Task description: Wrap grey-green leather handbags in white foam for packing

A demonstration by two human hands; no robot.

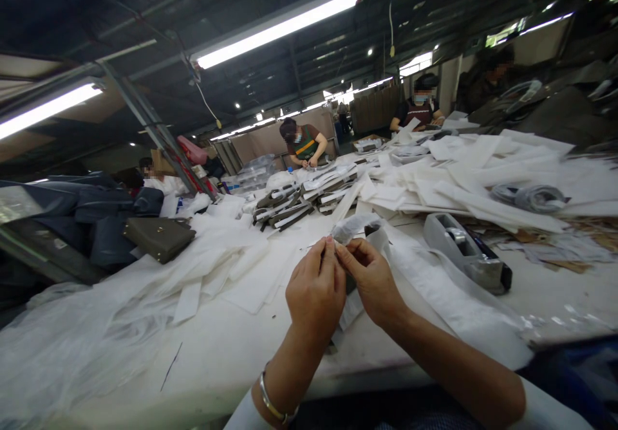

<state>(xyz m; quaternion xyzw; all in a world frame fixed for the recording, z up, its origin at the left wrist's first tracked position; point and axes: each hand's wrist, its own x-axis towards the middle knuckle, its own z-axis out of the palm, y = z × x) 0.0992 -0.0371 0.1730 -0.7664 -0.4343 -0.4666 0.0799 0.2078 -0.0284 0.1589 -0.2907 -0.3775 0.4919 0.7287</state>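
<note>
My left hand (315, 288) and my right hand (371, 277) are raised together over the white table (226, 346), fingers pinched. Between the fingertips they hold a small crumpled piece of white wrapping paper (351, 225), which sticks up above the thumbs. A dark item shows partly behind the paper and my right hand; I cannot make out what it is. A metal bangle (270, 404) sits on my left wrist.
A grey tape dispenser (466, 251) stands right of my hands. White sheets (463, 179) are piled behind it, wrapped dark items (284, 208) are stacked mid-table, and an olive handbag (158, 237) lies at the left. Other people work at the far end.
</note>
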